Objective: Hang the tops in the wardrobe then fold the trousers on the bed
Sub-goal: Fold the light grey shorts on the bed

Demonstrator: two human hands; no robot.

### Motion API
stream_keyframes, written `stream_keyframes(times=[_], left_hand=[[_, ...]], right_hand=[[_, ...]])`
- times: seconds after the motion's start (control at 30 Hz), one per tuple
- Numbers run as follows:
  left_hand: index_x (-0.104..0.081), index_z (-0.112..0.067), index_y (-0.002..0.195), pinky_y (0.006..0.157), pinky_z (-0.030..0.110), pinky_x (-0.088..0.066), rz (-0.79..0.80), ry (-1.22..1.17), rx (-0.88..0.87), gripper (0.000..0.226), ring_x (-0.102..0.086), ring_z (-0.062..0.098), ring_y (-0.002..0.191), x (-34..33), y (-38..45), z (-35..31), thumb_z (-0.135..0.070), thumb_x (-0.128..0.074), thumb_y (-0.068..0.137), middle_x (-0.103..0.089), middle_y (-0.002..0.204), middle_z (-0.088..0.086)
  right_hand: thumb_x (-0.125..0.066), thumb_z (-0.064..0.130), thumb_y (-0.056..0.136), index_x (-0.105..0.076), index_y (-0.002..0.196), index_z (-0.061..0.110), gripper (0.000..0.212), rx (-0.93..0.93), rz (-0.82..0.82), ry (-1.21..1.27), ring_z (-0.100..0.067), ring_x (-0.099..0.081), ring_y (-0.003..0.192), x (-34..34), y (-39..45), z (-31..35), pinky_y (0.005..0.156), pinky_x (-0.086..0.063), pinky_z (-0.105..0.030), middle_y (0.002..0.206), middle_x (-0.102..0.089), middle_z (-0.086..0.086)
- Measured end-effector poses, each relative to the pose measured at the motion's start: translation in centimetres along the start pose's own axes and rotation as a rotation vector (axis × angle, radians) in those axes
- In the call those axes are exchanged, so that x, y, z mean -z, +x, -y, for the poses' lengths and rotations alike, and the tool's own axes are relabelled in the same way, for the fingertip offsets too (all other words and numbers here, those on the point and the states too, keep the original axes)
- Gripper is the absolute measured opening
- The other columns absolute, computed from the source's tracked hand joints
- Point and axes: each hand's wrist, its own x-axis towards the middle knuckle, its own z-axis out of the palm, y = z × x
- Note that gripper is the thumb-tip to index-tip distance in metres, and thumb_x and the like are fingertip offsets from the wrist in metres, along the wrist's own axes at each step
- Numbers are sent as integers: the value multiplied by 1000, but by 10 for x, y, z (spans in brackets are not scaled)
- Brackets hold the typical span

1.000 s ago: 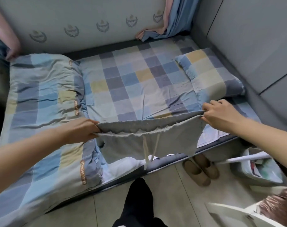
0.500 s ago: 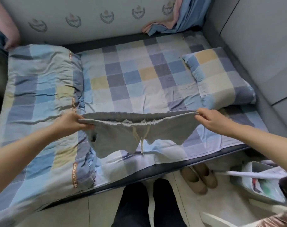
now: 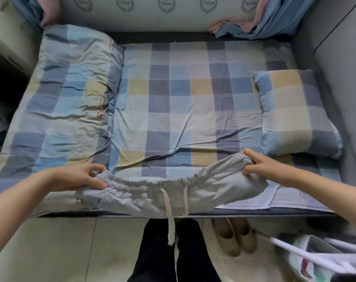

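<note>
My left hand (image 3: pixel 79 178) and right hand (image 3: pixel 260 165) pinch the waistband ends of the grey trousers (image 3: pixel 173 192), stretched between my fingers along the near edge of the bed (image 3: pixel 183 110). A white basket (image 3: pixel 315 255) at near right holds items I cannot identify.

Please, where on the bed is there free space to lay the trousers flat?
The middle of the sheet is bare, bordered by the duvet on the left, the pillow on the right and the headboard behind. The near edge is crowded: the trousers lie there, gripped by the left hand and right hand.
</note>
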Motion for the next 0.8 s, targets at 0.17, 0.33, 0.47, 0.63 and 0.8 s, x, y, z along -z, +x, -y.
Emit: stream_keyframes(times=[0.17, 0.33, 0.47, 0.63, 0.8], left_hand=[[-61, -13, 120, 90, 39, -54, -45, -221, -34, 53, -68, 31, 106, 17, 25, -14, -22, -81, 72, -71, 113, 15], [-56, -21, 133, 94, 27, -52, -288, -395, -73, 67, -66, 15, 110, 48, 125, -24, -18, -80, 71, -65, 124, 11], [-54, -16, 135, 103, 37, -46, -571, -328, -52, 69, -61, 17, 110, 71, 244, -27, -23, -84, 73, -61, 122, 9], [-62, -3, 115, 62, 12, -49, -709, -274, -79, 34, -61, 5, 69, 66, 424, 13, -5, -73, 84, -67, 78, 0], [-62, 5, 116, 73, 26, -46, -757, -254, -15, 26, -55, 19, 87, 47, 531, 68, -2, -62, 91, -62, 94, 16]], right_hand=[[-49, 4, 86, -49, 111, 3, 25, -112, -77, 161, -24, -45, 82, 13, 38, -3, 72, -32, -38, 91, -51, -10], [-49, 3, 85, -56, 104, 10, 21, -104, -245, 235, -19, -47, 78, 27, 127, -24, 62, -32, -31, 88, -53, -8], [-62, 7, 86, -57, 105, 27, 29, -56, -478, 295, 3, -56, 55, 31, 241, -59, 50, -42, -16, 72, -62, 10], [-62, 1, 87, -66, 110, -4, 24, -114, -671, 233, -8, -59, 77, 2, 415, -161, 60, -44, -7, 94, -67, -10], [-67, 27, 82, -63, 98, 14, 21, -428, -602, 432, -22, -54, 88, -24, 516, -229, 77, -50, -37, 97, -58, -8]])
